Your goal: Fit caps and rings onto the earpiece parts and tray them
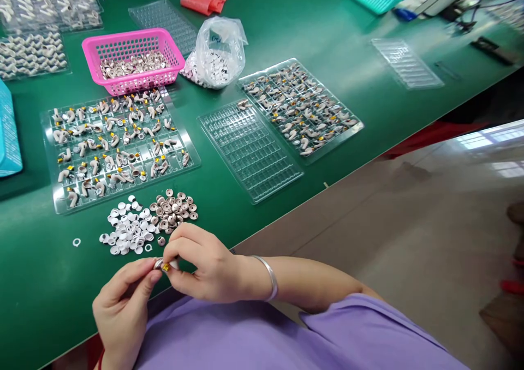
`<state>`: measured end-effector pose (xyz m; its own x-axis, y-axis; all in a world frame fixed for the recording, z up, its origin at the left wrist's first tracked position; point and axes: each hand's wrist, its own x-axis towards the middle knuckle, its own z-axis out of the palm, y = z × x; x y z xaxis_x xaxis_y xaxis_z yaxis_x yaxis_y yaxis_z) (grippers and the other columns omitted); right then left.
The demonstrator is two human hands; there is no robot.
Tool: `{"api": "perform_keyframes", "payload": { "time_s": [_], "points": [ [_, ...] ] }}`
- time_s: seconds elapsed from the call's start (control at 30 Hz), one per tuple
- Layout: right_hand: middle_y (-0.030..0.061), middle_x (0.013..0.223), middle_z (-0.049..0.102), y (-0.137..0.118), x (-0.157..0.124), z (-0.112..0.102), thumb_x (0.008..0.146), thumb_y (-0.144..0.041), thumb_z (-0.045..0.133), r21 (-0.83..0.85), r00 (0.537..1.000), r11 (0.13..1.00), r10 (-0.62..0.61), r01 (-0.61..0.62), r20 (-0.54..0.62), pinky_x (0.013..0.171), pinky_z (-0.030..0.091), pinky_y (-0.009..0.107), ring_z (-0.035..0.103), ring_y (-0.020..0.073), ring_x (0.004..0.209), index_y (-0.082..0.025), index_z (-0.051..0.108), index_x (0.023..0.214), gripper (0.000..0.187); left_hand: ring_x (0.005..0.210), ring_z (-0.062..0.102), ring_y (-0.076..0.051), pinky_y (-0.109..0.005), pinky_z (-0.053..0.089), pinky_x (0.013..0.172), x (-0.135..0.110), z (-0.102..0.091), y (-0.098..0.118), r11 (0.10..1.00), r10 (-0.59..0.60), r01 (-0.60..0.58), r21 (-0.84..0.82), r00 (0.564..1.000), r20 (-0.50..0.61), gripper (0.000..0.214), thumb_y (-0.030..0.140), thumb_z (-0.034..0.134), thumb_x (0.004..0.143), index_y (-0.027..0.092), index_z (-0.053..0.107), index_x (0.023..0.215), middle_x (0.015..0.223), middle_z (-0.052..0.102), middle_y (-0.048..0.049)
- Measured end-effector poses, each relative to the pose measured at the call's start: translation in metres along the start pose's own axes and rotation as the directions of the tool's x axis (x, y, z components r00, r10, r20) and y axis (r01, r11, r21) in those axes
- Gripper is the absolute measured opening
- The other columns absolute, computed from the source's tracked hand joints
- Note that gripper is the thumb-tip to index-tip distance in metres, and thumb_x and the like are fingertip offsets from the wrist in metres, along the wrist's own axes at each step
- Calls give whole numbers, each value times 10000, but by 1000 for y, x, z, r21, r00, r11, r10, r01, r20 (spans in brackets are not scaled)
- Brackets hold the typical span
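Observation:
My left hand (126, 299) and my right hand (202, 263) meet at the table's front edge. Between their fingertips is a small beige earbud housing with a yellow tab (166, 267), pinched from both sides and partly hidden by the fingers. Just beyond the hands lies a loose pile of round white discs (129, 228). Touching that pile on its right are beige round caps (174, 210) with a hole in the middle. A clear tray of similar curved beige pieces with yellow tabs (118, 141) lies behind the piles.
A pink basket (92, 59) of beige caps and a clear bag of white discs (219, 59) stand behind the tray. To the right lie a mostly bare clear tray (254, 157) and a filled one (301, 108). A blue basket (8, 135) sits at the left edge.

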<state>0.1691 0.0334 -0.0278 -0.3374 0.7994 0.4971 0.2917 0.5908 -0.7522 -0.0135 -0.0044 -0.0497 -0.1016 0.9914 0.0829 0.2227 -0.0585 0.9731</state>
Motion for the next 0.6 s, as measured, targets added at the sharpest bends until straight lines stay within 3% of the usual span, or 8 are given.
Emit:
{"api": "perform_keyframes", "payload": {
  "time_s": [0.27,0.43,0.6],
  "points": [
    [16,741,545,-4,5,-5,826,-106,528,106,987,982,148,-153,55,651,462,255,517,140,701,-198,506,785,102,772,733,-124,-185,592,692,3,1,5,963,230,-237,125,971,70,375,50,771,756,287,764,1047,923,789,26],
    [0,759,532,-4,10,-9,847,-150,606,239,941,911,311,-336,135,655,448,242,511,118,685,-180,542,776,99,748,731,-130,-213,587,687,8,0,9,902,352,-363,235,932,91,400,33,765,758,271,748,1080,921,785,10],
    [-13,742,519,-3,13,-10,835,-151,636,270,907,868,379,-417,181,649,432,243,507,116,680,-172,558,758,111,715,743,-158,-256,606,680,11,1,10,826,455,-463,321,884,102,388,33,764,755,256,744,1073,903,792,-9]
  ]
}}
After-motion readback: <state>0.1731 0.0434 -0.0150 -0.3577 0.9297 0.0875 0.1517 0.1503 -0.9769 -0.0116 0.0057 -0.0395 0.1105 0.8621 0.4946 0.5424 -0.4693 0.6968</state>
